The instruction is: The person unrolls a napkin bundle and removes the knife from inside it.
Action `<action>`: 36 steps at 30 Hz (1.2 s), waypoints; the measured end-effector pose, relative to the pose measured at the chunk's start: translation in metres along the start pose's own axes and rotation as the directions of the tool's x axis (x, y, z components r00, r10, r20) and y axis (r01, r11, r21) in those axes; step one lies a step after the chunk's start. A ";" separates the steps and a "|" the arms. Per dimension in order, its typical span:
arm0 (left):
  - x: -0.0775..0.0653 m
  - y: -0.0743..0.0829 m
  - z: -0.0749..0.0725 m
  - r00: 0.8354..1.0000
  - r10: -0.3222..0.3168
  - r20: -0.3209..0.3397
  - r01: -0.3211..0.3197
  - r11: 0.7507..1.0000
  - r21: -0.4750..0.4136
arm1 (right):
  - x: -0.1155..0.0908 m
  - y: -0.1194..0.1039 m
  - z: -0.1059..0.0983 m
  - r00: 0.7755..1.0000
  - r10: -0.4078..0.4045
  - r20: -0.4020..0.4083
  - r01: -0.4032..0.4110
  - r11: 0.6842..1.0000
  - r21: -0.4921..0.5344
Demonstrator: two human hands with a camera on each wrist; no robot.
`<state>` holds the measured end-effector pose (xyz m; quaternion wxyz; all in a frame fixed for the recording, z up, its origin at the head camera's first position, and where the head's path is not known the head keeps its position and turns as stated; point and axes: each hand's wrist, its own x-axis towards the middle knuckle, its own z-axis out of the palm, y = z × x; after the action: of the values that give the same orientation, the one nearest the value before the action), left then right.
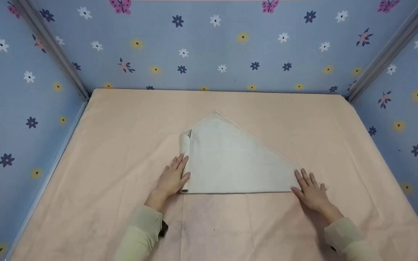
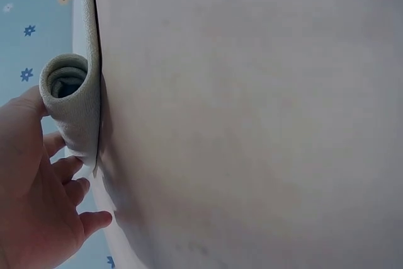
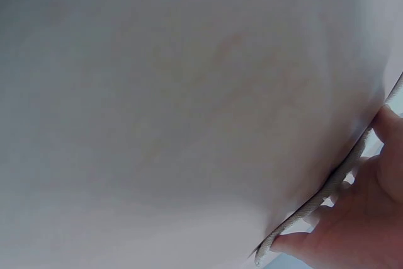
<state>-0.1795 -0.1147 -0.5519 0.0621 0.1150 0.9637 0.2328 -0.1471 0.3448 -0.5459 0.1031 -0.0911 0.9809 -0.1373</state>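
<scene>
A pale grey-green cloth [image 1: 234,159] lies folded on the table, with a peak at the far side and a long slanted edge running down to the right. Its left edge is wound into a roll [image 1: 185,148], and the spiral end of this roll [image 2: 66,80] shows in the left wrist view. My left hand [image 1: 172,177] rests against the near part of the roll, thumb close to its end and fingers lying along it. Over the right corner of the cloth, my right hand [image 1: 312,192] lies flat with fingers spread and pointing away.
A peach-coloured sheet [image 1: 129,127] with light creases covers the table. Blue panels [image 1: 230,43] printed with flowers and butterflies stand behind and at both sides. Grey posts [image 1: 51,47] rise at the back corners.
</scene>
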 end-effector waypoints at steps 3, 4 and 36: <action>-0.001 -0.002 -0.002 1.000 -0.009 0.006 0.009 1.000 -0.013 | 0.001 0.000 0.000 1.000 0.001 -0.003 -0.001 1.000 0.008; -0.001 -0.002 -0.002 1.000 -0.009 0.006 0.009 1.000 -0.018 | 0.001 0.000 0.000 1.000 0.000 -0.005 0.000 1.000 0.011; -0.009 -0.022 -0.013 0.998 -0.036 0.051 0.035 0.999 0.007 | 0.000 0.000 0.000 1.000 0.019 0.014 -0.019 1.000 0.018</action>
<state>-0.1771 -0.1419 -0.5496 0.0904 0.1040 0.9644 0.2256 -0.1472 0.3444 -0.5455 0.1121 -0.0816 0.9797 -0.1446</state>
